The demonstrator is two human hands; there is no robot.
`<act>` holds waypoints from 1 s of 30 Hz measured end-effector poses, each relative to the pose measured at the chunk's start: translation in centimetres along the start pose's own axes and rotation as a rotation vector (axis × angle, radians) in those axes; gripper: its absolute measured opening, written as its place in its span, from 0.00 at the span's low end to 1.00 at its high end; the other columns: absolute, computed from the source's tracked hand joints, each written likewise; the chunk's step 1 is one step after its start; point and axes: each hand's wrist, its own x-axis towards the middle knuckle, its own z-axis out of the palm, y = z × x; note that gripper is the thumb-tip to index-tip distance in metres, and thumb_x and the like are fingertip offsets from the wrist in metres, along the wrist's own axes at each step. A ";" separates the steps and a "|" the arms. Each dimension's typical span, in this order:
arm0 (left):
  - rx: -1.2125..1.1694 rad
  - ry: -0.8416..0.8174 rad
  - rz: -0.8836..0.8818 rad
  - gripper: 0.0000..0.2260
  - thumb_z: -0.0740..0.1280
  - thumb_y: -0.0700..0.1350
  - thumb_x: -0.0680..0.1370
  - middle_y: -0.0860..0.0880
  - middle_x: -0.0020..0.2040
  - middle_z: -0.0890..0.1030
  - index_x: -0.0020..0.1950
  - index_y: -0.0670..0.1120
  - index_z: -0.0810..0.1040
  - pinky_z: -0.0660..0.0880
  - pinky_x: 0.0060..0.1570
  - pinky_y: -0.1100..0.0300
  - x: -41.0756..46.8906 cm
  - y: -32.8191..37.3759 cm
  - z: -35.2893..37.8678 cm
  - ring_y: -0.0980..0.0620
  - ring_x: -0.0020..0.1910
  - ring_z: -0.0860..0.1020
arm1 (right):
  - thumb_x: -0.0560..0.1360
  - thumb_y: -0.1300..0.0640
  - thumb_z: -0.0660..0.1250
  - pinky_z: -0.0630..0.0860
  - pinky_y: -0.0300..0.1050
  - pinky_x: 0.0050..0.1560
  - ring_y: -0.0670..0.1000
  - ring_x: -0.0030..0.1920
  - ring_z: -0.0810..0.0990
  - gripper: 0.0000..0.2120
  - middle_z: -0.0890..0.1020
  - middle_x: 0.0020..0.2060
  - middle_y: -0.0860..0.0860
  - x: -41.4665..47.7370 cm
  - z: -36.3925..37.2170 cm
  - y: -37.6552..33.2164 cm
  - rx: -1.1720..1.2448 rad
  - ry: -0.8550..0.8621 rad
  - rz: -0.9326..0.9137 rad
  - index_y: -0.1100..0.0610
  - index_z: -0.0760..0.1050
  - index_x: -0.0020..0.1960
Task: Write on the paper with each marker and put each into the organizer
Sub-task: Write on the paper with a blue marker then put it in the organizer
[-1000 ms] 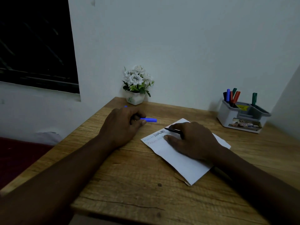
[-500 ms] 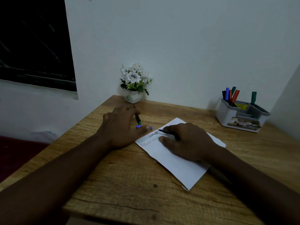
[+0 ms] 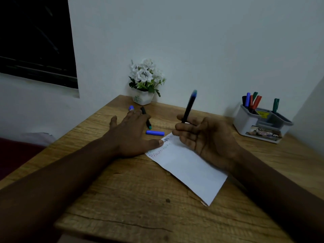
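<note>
A white paper with lines of writing at its top lies on the wooden desk. My right hand is lifted above the paper's top and grips a dark marker that points up, blue at its upper end. My left hand lies flat on the desk with spread fingers, its thumb on the paper's top left corner. A blue cap lies just beyond that thumb. A dark marker with a green end and a blue-ended piece lie by the fingertips. The grey organizer at the far right holds several markers.
A small white pot with white flowers stands at the desk's far edge against the wall. A dark window fills the upper left. The wall closes in on the right behind the organizer.
My right hand has lifted off the paper and swung the marker upright. My left hand has opened flat, and the blue cap now lies free on the desk.
</note>
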 end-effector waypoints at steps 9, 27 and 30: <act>0.028 0.005 0.023 0.43 0.55 0.76 0.73 0.53 0.83 0.46 0.81 0.58 0.47 0.41 0.77 0.38 -0.1 -0.1 0.4 0.52 0.81 0.42 | 0.81 0.52 0.63 0.78 0.49 0.40 0.56 0.37 0.79 0.12 0.80 0.34 0.59 0.7 -0.6 2.0 -0.361 0.115 -0.258 0.57 0.84 0.52; -0.031 0.023 0.024 0.46 0.58 0.79 0.69 0.53 0.82 0.57 0.80 0.55 0.55 0.45 0.74 0.30 -0.2 0.0 0.1 0.50 0.81 0.52 | 0.77 0.63 0.72 0.82 0.48 0.47 0.52 0.39 0.84 0.05 0.88 0.39 0.58 -0.1 1.0 2.1 -0.620 0.253 -0.175 0.60 0.85 0.52; -0.048 0.018 0.022 0.44 0.61 0.75 0.71 0.53 0.81 0.58 0.80 0.55 0.56 0.45 0.75 0.32 -0.7 0.4 -0.2 0.51 0.81 0.52 | 0.75 0.65 0.73 0.81 0.44 0.40 0.52 0.36 0.83 0.03 0.87 0.37 0.59 0.3 1.0 1.5 -0.688 0.214 -0.148 0.63 0.84 0.43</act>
